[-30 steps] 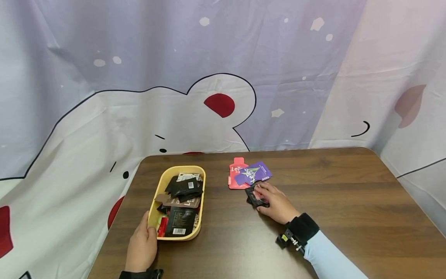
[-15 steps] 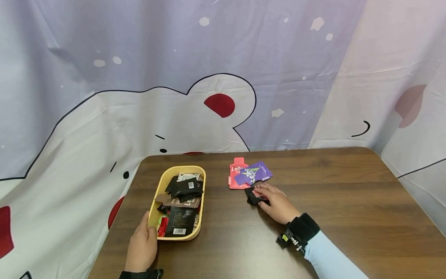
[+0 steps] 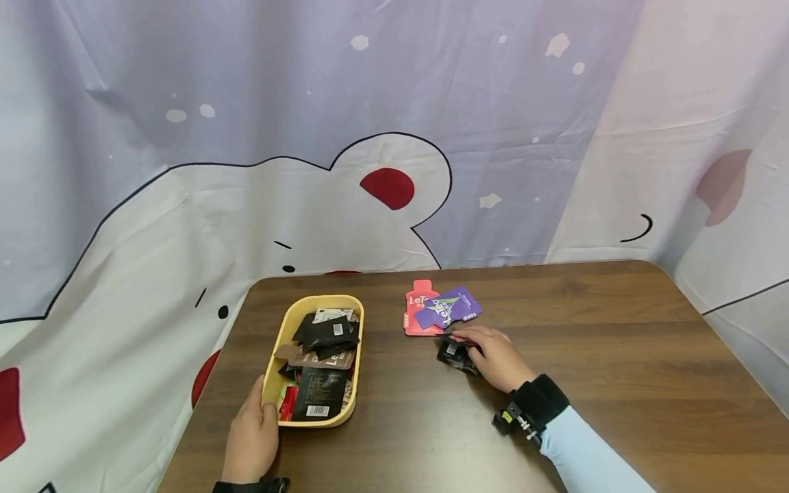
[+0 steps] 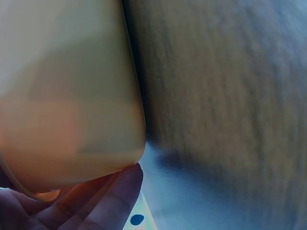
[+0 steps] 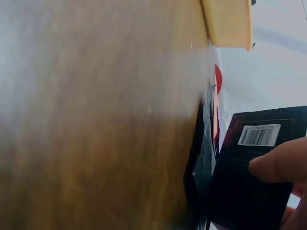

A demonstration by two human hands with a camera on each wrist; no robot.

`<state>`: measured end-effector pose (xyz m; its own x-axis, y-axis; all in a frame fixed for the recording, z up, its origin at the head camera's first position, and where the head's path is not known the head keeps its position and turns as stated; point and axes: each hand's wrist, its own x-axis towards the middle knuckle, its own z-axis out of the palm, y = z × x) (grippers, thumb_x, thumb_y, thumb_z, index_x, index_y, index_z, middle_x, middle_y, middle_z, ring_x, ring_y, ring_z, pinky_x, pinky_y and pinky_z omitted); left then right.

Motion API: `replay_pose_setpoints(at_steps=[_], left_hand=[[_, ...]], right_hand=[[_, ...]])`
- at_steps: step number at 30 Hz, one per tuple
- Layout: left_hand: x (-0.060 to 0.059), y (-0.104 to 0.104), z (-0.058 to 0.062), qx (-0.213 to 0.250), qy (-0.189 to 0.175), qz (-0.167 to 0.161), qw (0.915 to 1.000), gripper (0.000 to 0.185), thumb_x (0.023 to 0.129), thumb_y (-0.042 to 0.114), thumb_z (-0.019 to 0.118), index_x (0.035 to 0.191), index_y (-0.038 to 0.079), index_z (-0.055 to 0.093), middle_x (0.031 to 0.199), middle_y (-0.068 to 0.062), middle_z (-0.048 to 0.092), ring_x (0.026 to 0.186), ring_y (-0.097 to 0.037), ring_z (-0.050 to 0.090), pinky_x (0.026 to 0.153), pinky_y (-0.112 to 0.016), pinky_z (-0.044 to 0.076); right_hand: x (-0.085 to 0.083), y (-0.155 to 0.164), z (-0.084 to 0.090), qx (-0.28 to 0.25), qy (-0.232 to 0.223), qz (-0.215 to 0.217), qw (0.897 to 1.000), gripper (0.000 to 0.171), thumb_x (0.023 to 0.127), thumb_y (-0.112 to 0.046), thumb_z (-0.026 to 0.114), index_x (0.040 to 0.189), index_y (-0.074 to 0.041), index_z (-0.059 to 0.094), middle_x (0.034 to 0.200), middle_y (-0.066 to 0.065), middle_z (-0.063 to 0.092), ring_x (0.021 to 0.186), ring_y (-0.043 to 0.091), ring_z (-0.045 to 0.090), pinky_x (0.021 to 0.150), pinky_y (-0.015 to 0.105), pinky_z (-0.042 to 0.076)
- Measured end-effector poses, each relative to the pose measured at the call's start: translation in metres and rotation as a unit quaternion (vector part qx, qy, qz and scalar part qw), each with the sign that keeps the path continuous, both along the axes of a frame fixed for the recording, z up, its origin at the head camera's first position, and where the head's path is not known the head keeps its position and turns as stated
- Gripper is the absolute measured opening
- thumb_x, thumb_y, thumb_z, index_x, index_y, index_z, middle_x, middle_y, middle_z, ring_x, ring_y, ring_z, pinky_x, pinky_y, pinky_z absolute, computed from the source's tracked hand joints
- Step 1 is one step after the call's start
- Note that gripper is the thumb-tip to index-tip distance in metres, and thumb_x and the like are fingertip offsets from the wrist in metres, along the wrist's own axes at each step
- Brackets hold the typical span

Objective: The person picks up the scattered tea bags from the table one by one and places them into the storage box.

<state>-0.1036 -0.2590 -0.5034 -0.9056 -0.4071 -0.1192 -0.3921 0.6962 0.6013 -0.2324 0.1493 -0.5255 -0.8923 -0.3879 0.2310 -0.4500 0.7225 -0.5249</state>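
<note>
At lower left of the head view the left hand (image 3: 251,435) is gripping the near corner of the yellow oval plastic tray (image 3: 276,363) of dark sachets, while right of centre the right hand (image 3: 498,358) is pinching a small black foil sachet (image 3: 455,354) lying on the brown wooden table (image 3: 616,356).

You see only part of the black sachet (image 3: 455,354): the right hand (image 3: 496,357) covers its near side, and the right wrist view cuts it off at the bottom edge. The left hand (image 3: 251,434) hides the yellow tray's (image 3: 279,342) near-left corner, and its wrist leaves the head view's lower edge. The left wrist view is blurred; tray contents are out of sight there. Print on the purple pouch (image 3: 448,307) is too small to read beyond large letters.
</note>
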Motion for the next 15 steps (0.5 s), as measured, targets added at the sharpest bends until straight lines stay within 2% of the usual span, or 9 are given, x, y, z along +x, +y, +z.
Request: replay_pose_setpoints(at_steps=[8, 15], left_hand=[[0.002, 0.0, 0.0, -0.002, 0.001, -0.001, 1.0, 0.058, 0.104, 0.012, 0.029, 0.159, -0.003, 0.02, 0.145, -0.038, 0.046, 0.128, -0.053, 0.053, 0.101, -0.067, 0.047], [0.002, 0.0, 0.001, -0.001, 0.002, 0.0, 1.0, 0.058, 0.104, 0.011, 0.03, 0.159, -0.003, 0.02, 0.145, -0.037, 0.046, 0.128, -0.053, 0.053, 0.101, -0.067, 0.047]], right_hand=[[-0.002, 0.001, 0.0, -0.016, 0.002, -0.005, 1.0, 0.035, 0.1, -0.008, 0.055, 0.132, -0.011, 0.067, 0.133, 0.01, 0.068, 0.127, 0.032, 0.062, 0.108, 0.057, 0.045], [0.001, -0.005, 0.009, -0.038, -0.006, -0.029, 0.999, 0.039, 0.103, -0.015, 0.054, 0.14, -0.003, 0.059, 0.138, 0.02, 0.063, 0.127, 0.037, 0.061, 0.104, 0.056, 0.05]])
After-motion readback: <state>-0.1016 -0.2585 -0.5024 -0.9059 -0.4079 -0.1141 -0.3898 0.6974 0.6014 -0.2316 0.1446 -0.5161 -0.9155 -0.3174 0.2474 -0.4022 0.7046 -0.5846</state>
